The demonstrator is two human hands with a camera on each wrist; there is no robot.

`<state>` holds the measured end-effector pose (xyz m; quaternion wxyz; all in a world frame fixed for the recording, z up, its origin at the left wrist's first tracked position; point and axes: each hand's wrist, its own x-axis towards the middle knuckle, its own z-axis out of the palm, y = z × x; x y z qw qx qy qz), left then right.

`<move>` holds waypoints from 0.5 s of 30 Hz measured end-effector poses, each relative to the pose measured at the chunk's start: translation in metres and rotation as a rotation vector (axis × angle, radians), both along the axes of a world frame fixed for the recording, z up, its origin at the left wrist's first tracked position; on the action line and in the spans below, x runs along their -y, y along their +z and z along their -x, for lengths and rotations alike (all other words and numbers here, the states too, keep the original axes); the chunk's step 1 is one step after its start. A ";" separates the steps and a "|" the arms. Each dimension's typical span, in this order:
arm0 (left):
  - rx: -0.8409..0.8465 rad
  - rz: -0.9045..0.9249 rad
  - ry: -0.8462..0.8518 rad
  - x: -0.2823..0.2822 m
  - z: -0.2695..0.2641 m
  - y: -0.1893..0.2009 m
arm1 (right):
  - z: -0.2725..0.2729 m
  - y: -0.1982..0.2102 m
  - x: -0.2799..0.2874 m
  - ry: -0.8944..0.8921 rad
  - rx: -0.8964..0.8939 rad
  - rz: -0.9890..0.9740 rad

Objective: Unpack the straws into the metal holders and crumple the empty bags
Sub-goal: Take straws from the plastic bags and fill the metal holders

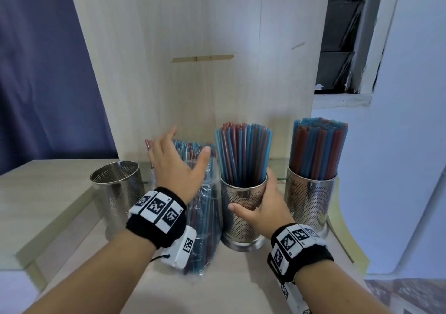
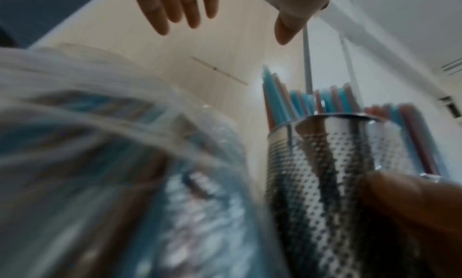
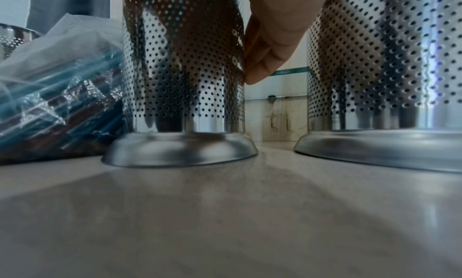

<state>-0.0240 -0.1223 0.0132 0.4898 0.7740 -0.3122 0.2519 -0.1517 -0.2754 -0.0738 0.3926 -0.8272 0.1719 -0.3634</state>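
Three perforated metal holders stand on the table. The left holder (image 1: 118,188) is empty. The middle holder (image 1: 241,207) (image 2: 325,163) (image 3: 185,69) is full of blue and red straws (image 1: 243,149), and my right hand (image 1: 263,207) grips its side, thumb in front and fingers (image 3: 265,51) behind. The right holder (image 1: 310,200) (image 3: 390,65) is packed with straws too. A clear plastic bag of straws (image 1: 204,207) (image 2: 112,163) (image 3: 57,96) leans between the left and middle holders. My left hand (image 1: 178,166) hovers open over the bag's top, fingers (image 2: 175,5) spread, touching nothing I can see.
A pale wooden panel (image 1: 205,48) rises right behind the holders. The table (image 1: 217,284) has a step down at its left side and an edge at the right, near a white wall. A dark curtain (image 1: 36,72) hangs at far left.
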 end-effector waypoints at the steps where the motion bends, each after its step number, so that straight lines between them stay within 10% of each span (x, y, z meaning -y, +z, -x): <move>1: -0.021 -0.051 0.058 -0.004 -0.007 -0.005 | 0.000 0.000 0.000 -0.001 -0.002 0.004; 15: -0.593 -0.391 0.143 -0.003 -0.039 -0.026 | 0.001 0.001 -0.002 0.003 0.011 0.016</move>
